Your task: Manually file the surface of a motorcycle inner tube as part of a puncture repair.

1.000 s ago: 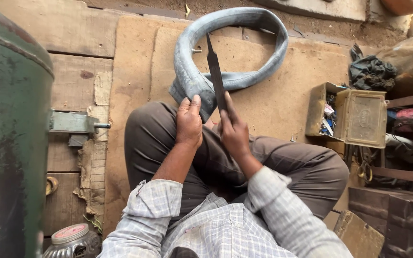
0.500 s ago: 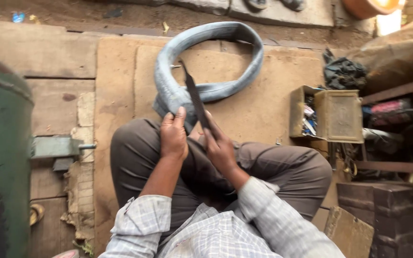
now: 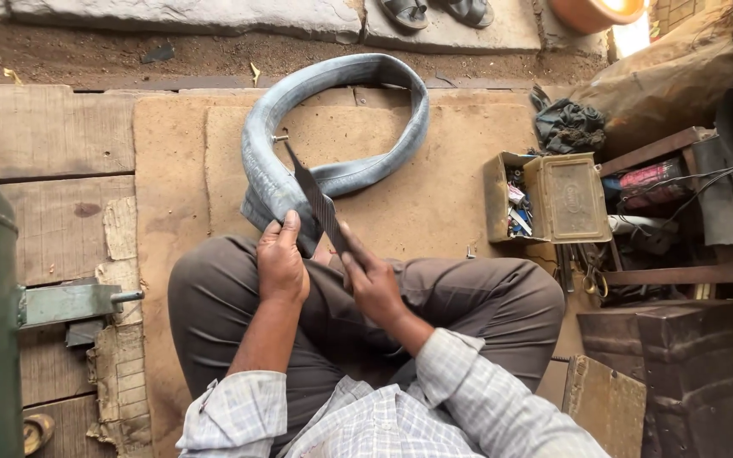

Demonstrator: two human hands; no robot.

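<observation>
the right hand has its grip clamped on the lower end of a long flat metal file, whose blade slants up and to the left across the grey inner tube. the left hand has its grip closed on the folded end of that tube, pressing it down on the left knee, thumb on top. the rest of the tube loops away over the worn brown mat on the floor, valve stem showing on its left side. against half a second ago, the file's tip lies lower and further across the tube, and both hands sit a little nearer the body. to the right, an open metal box stands on the mat, its lid tipped back; small mixed parts, some blue and white, fill it. a dark cloth lies just beyond the box.
</observation>
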